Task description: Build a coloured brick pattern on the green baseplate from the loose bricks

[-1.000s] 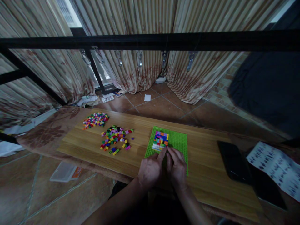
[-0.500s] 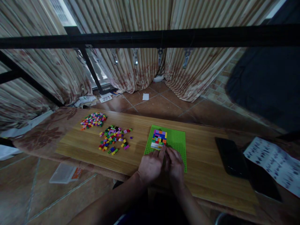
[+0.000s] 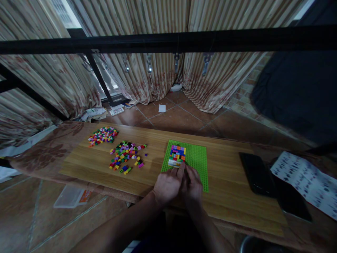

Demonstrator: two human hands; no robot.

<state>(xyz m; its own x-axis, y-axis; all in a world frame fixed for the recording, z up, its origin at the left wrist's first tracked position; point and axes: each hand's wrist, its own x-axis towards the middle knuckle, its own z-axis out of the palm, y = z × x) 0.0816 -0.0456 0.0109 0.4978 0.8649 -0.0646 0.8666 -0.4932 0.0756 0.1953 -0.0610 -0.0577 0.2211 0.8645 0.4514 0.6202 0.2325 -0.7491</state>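
A green baseplate (image 3: 198, 161) lies on the wooden board, with a block of multicoloured toy bricks (image 3: 177, 153) built on its left half. Rows of purple, blue, red, green, orange and white show in that block. Over the plate's near part, my left hand (image 3: 167, 185) is closed, its fingertips at the lower right edge of the block. Close against it, my right hand (image 3: 193, 183) is closed too, with its fingers bent towards the same spot. Whatever the fingertips hold is hidden or too small to make out.
Two heaps of loose bricks, a nearer one (image 3: 126, 153) and a farther one (image 3: 104, 135), lie left on the wooden board (image 3: 221, 175). To the right are a black phone-like slab (image 3: 256, 174) and a printed sheet (image 3: 302, 179). A clear plastic lid (image 3: 67, 196) rests on the floor.
The view has shifted slightly. My right hand has drawn in a little closer to my left hand, with its fingers more curled. The bricks look the same.
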